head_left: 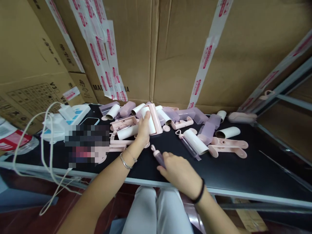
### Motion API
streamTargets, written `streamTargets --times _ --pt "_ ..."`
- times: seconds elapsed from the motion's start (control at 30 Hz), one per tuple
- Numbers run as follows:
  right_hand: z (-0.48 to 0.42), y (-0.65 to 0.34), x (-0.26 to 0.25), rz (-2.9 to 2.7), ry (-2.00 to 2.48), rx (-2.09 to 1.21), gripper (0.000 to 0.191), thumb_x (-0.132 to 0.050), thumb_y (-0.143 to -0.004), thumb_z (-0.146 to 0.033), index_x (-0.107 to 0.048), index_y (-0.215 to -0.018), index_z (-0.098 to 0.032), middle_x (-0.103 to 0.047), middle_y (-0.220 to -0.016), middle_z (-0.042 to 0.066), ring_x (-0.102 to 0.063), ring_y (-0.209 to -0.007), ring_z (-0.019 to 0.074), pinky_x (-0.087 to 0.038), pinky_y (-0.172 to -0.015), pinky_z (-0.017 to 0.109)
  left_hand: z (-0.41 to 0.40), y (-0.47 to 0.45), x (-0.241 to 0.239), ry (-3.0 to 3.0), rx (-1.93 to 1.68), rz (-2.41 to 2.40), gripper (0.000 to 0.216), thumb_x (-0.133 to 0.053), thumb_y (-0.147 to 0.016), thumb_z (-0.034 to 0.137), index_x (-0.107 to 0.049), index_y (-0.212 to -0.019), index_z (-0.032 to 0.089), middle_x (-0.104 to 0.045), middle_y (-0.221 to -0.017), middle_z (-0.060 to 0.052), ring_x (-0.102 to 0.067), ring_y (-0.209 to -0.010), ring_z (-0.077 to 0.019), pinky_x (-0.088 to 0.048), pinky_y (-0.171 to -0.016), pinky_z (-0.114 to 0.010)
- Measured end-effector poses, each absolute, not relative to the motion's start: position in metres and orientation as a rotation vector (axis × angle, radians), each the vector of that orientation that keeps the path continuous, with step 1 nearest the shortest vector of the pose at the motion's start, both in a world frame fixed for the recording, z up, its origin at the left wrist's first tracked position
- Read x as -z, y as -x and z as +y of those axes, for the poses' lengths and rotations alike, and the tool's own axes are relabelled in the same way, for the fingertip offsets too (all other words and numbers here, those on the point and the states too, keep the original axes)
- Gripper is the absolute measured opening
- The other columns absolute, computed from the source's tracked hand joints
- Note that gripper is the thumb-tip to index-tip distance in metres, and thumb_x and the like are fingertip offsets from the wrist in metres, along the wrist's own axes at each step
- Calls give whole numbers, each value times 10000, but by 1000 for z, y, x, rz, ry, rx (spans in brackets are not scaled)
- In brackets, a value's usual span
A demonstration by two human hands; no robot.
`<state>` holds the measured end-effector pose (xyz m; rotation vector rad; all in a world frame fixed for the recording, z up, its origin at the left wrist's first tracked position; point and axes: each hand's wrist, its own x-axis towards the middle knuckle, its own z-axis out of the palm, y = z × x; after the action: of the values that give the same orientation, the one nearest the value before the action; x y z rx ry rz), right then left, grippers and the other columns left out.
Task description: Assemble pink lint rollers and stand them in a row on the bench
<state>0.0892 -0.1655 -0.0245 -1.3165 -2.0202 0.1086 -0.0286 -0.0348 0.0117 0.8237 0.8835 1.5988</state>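
Observation:
In my left hand [143,128] is a lint roller head [155,118], a white roll set in a pink frame, held raised over the black tabletop. My right hand [181,172] is closed round a lint roller handle [158,156], translucent purple with a pink end and a small loop. That handle lies close to the table's front edge, apart from the roller head. Beside my left wrist a loose white roll [127,132] rests among pink frame parts [123,123]. Right of my hands lie another white roll [195,141] and a purple handle [188,145] with a heart-shaped loop.
Several purple covers [198,116] and rolls line the back of the table [243,172] against cardboard boxes [180,65]. Pink arms [229,143] lie at right. White power strips [78,113], cables [44,146], a phone [90,121] and a plastic bottle [18,138] occupy the left.

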Motion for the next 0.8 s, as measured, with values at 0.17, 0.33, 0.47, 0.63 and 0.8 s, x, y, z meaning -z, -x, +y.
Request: streamTargets --times 0.17,0.33,0.47,0.63,0.8 --pt "-147 -140 -35 -2044 1483 -66 204 -515 -869 -397 -441 -757 -244 -560 -717 38 -519 -593 203 -343 -535 332 -38 26 -12 -828 -1531 857 475 -716 -685 489 -603 -1015 166 -687 -838 -23 -650 -726 -143 -510 -669 -245" --pt "-98 -155 -59 -2118 1449 -83 173 -462 -879 -330 -418 -740 -237 -545 -687 31 -510 -635 208 -351 -600 324 -38 28 -12 -844 -1560 886 511 -759 -633 480 -587 -1000 170 -660 -769 9 -622 -657 -119 -486 -609 -222" --pt "-85 -155 -42 -2096 1301 -341 199 -504 -871 -418 -485 -843 -223 -569 -726 13 -511 -656 186 -383 -632 313 -40 27 -12 -903 -1569 892 510 -743 -645 502 -588 -998 169 -667 -814 2 -629 -704 -125 -487 -640 -226" --pt "-85 -138 -26 -1529 1002 -676 308 -626 -768 -476 -437 -820 -238 -518 -744 -21 -500 -675 154 -438 -650 312 -55 19 -15 -986 -1450 806 526 -747 -633 520 -580 -968 151 -676 -781 -21 -653 -692 -156 -506 -635 -252" --pt "-80 -125 -29 -895 540 -1072 375 -742 -656 -336 -386 -724 -240 -468 -637 -74 -525 -643 116 -486 -696 306 -65 12 -15 -962 -1320 736 520 -778 -620 471 -564 -979 161 -675 -750 -10 -661 -677 -168 -531 -659 -286"
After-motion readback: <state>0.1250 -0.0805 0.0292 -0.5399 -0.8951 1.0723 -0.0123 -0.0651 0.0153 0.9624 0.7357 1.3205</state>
